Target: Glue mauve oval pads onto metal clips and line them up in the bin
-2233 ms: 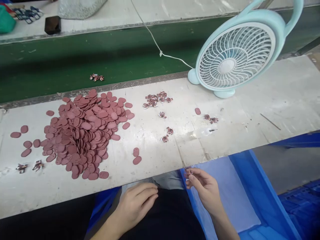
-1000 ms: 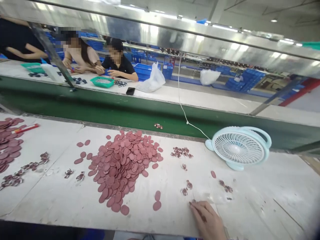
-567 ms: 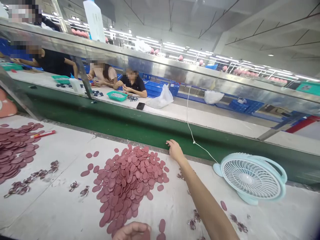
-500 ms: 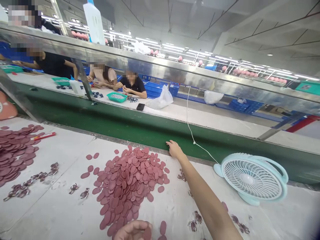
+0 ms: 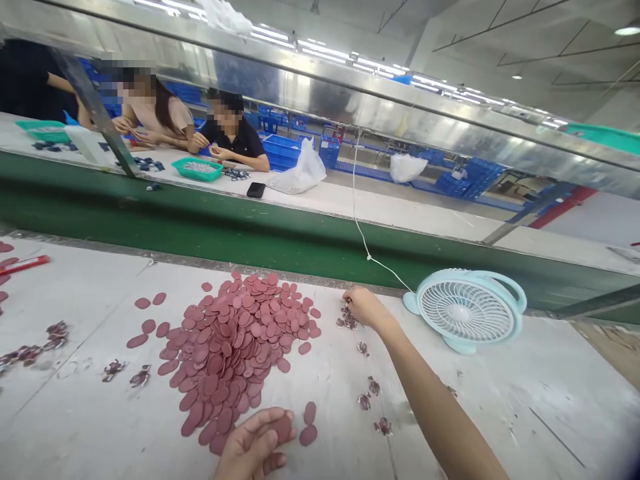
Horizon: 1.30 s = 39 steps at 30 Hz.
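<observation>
My left hand [image 5: 247, 443], low in the middle, grips one oval maroon disc [image 5: 284, 429] between thumb and fingers. Just beyond it spreads a large heap of the same maroon discs [image 5: 230, 340], and two loose discs [image 5: 309, 425] lie to its right. My right hand [image 5: 367, 307] is at the table's far side, fingertips pinched at a small cluster of brown, shiny-edged pieces [image 5: 346, 320]. A small dark piece seems to be between those fingertips; its exact kind is too small to make out.
A light-blue fan [image 5: 460, 313] stands right of my right hand, its white cord [image 5: 367, 253] rising to a metal shelf. Beyond the table runs a green conveyor belt [image 5: 200, 223]. Across it, several people work beside green trays [image 5: 197, 170]. More brown pieces [image 5: 383, 425] lie scattered.
My right hand has come back from the green belt's edge to the brown pieces and closed its fingers. My left hand has risen further into view with its disc. The camera view has shifted rightward.
</observation>
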Motion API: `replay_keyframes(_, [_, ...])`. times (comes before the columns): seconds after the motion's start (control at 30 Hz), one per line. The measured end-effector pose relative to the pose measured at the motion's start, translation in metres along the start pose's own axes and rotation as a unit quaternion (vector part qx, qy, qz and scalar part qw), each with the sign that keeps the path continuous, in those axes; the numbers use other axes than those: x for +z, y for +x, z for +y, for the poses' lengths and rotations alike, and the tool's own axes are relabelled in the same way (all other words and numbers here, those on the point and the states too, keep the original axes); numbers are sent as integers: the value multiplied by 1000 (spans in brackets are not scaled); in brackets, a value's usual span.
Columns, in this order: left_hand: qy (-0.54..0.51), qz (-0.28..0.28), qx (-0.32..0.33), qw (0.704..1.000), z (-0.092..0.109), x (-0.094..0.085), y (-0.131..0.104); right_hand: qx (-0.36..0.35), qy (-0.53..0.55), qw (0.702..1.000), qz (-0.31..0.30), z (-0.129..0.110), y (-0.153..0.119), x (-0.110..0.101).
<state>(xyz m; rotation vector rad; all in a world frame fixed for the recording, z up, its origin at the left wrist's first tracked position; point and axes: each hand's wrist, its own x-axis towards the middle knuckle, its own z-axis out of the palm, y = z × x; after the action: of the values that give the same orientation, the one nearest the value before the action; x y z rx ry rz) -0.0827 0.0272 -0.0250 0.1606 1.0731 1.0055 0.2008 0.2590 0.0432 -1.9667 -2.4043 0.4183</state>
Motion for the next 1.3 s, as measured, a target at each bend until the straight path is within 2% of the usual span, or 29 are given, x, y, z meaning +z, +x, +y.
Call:
replay_keyframes(0.17, [-18, -24, -41, 999, -7, 8, -6, 44, 16, 998, 46, -5, -82, 23])
replay_keyframes(0.3, [-21, -62, -55, 996, -18, 13, -8, 108, 30, 993, 41, -2, -119, 52])
replay_keyframes(0.37, [-18, -75, -60, 995, -24, 18, -8, 108, 45, 993, 33, 1, -126, 63])
replay_keyframes(0.43, [-15, -86, -59, 994, -27, 22, -9, 78, 67, 994, 25, 4, -130, 69])
replay_keyframes(0.57, [-15, -84, -49, 995, -26, 27, -13, 23, 118, 993, 17, 5, -142, 69])
replay_keyframes(0.7, [-18, -66, -55, 996, -25, 30, -17, 82, 137, 985, 70, 2, -149, 71])
replay_keyframes(0.8, [-22, -61, -56, 996, -26, 35, -19, 125, 152, 977, 87, -4, -142, 80])
replay_keyframes(0.93, [-27, -68, -47, 996, -28, 39, -18, 139, 212, 963, 86, -14, -133, 87])
replay_keyframes(1.03, [-26, -86, -45, 995, -30, 38, -16, 123, 282, 948, 85, -28, -151, 76])
replay_keyframes(1.13, [-17, -104, -44, 993, -33, 37, -15, 90, 402, 909, 66, -51, -187, 61])
replay_keyframes(1.23, [-3, -126, -26, 992, -36, 37, -15, 84, 567, 819, 14, -75, -220, 55])
replay_keyframes(1.3, [4, -149, -10, 989, -38, 39, -15, 93, 623, 776, -19, -87, -234, 57])
